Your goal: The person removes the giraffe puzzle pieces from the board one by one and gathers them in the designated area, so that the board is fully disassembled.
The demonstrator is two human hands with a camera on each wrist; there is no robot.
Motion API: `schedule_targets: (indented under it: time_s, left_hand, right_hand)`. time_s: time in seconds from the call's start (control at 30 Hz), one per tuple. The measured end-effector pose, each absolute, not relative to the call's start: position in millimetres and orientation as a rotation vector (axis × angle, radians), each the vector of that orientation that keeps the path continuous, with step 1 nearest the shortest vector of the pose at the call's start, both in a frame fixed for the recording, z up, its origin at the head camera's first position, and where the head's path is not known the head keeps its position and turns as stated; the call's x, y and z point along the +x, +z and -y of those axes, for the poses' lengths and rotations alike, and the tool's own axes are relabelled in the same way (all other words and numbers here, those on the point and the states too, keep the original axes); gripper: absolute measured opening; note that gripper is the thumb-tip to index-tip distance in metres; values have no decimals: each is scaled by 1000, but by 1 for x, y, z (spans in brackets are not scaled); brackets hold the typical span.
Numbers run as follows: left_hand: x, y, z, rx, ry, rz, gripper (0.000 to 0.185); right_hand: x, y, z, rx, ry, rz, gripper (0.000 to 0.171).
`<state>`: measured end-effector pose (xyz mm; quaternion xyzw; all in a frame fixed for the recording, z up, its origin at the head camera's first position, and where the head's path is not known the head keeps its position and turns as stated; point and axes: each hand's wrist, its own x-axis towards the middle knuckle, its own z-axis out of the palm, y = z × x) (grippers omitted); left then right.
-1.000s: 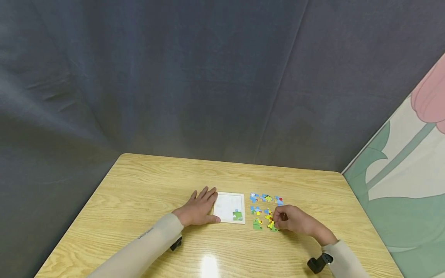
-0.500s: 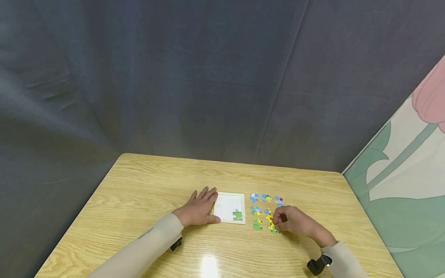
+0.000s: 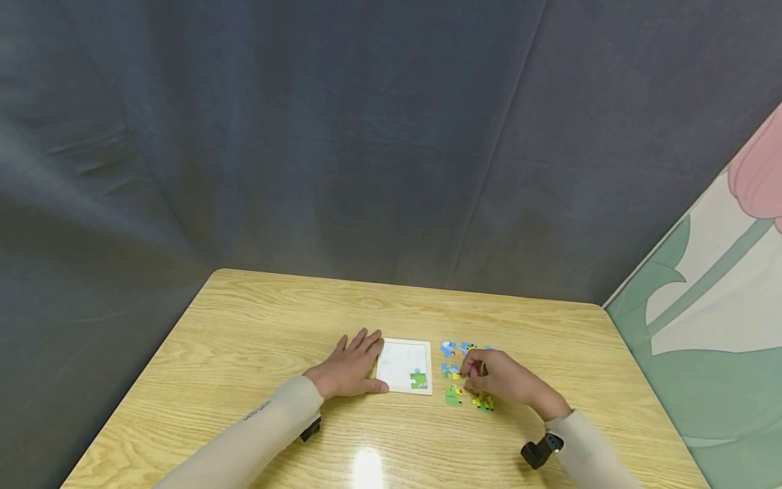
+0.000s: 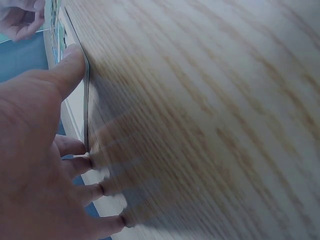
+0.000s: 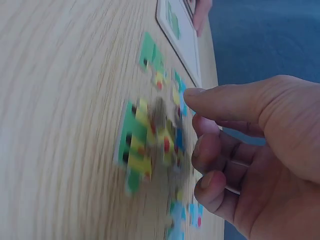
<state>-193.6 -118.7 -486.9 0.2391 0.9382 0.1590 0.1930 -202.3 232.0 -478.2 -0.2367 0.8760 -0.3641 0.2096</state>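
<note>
My left hand lies spread along the left side of a square white puzzle tray, thumb and fingertips at its edge. A green jigsaw piece sits in the tray's lower right corner. My right hand hovers over the loose pieces right of the tray, fingers loosely bent. In the right wrist view nothing shows between thumb and fingers. Just below them lies a green-and-yellow jigsaw piece. A green piece is at the lower left of the group; the hand hides some middle and right pieces in the head view.
More loose pieces lie in rough rows, among them a blue-and-white one and a blue-and-yellow one. They rest on a wooden table. A dark curtain hangs behind it, and a flower-patterned cloth is at the right.
The right hand first edges the green-and-yellow piece slightly to the right, then moves left over the middle pieces. My left hand stays in place on the tray.
</note>
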Motion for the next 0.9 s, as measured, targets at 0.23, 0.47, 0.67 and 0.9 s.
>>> schedule_targets:
  time_s: [0.23,0.47,0.67,0.9]
  left_hand:
    - [-191,-482,120,673,439,-2629,95]
    - [-192,-484,120,684,449,-2628,95]
    - [-192,-484,119,665,455,-2626,95]
    - [-191,-482,119,664,434,-2637,95]
  right_hand:
    - [-207,-476,-204,-694,-1011,-2398,11]
    - [-211,-476,-179,-787,-941,-2429,15]
    - [-213,-478,-161,-782,-826,-2477,22]
    - [-212,-476,-147,-714,-690,-2546,23]
